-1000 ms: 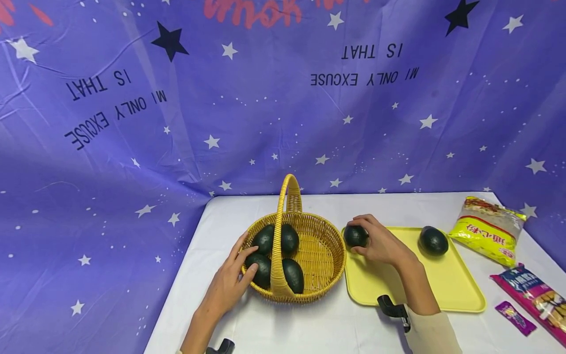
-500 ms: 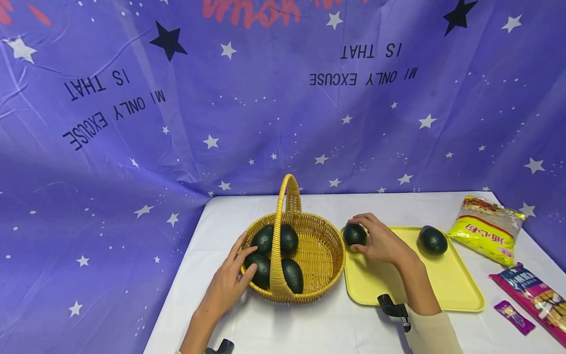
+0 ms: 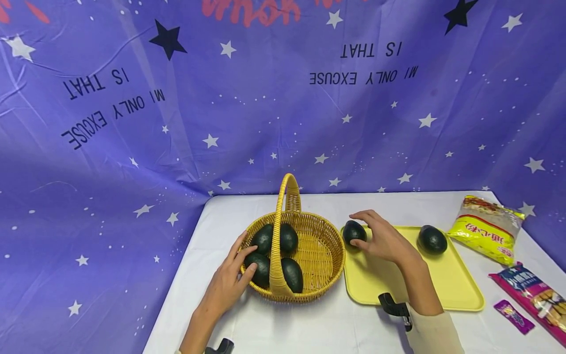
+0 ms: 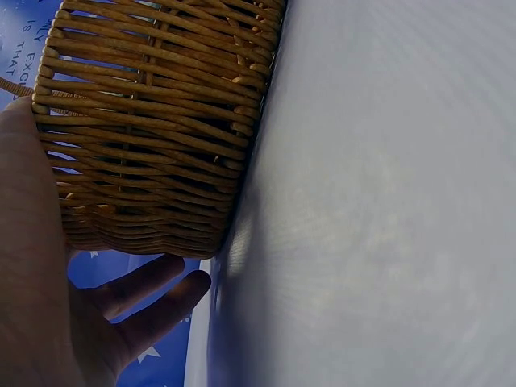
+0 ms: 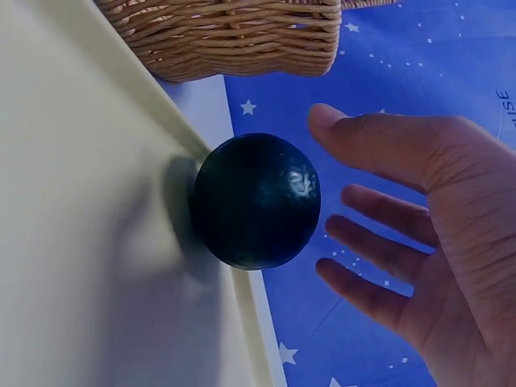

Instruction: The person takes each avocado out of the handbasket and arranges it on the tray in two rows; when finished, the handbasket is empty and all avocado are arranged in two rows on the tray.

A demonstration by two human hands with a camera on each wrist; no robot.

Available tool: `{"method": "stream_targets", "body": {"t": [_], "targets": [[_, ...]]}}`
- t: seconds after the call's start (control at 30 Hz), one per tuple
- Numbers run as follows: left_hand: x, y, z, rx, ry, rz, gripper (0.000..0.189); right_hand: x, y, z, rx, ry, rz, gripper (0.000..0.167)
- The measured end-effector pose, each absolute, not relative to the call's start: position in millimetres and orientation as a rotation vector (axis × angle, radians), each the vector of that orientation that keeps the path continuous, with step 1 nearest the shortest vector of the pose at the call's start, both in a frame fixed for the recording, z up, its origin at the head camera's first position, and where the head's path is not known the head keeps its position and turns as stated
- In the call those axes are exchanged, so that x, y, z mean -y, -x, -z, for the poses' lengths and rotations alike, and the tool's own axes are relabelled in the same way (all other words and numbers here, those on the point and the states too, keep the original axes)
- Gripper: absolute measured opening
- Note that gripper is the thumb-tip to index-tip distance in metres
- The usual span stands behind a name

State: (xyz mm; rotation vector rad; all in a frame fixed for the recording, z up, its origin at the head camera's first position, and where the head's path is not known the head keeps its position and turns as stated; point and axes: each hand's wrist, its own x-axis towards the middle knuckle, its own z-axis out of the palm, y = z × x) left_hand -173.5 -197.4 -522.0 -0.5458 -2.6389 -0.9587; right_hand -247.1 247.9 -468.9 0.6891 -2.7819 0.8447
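Note:
My left hand (image 3: 226, 285) rests against the left side of a yellow wicker basket (image 3: 317, 255), its fingers loosely spread at the rim. In the left wrist view, two fingers reach along the outside of the woven wall (image 4: 153, 137). Several dark green avocados (image 3: 292, 275) lie in the basket's left half, beneath and beside the handle. My right hand (image 3: 388, 242) hovers over the left end of a yellow tray (image 3: 384, 285), fingers and thumb parted around an avocado (image 3: 353, 231). The right wrist view shows a gap between the fingers and this avocado (image 5: 256, 201), which sits on the tray.
Another avocado (image 3: 432, 240) lies at the tray's far right corner. To the right are a yellow food bag (image 3: 488, 231), a pink snack pack (image 3: 532, 297) and a small purple packet (image 3: 514, 317). A purple star-printed cloth (image 3: 265, 123) hangs behind the white table.
The right hand's fingers and thumb have loosened from the avocado and moved slightly back to the right, leaving it on the tray's left end. The left hand has stayed at the basket.

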Motion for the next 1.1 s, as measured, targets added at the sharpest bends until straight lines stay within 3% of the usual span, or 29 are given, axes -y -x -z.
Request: {"method": "stream_targets", "body": {"t": [1.1], "targets": [[198,173,523,2.629,0.564,0.986,0.047,-233,236,443,2.703,-0.763,-0.800,0.058]]}}
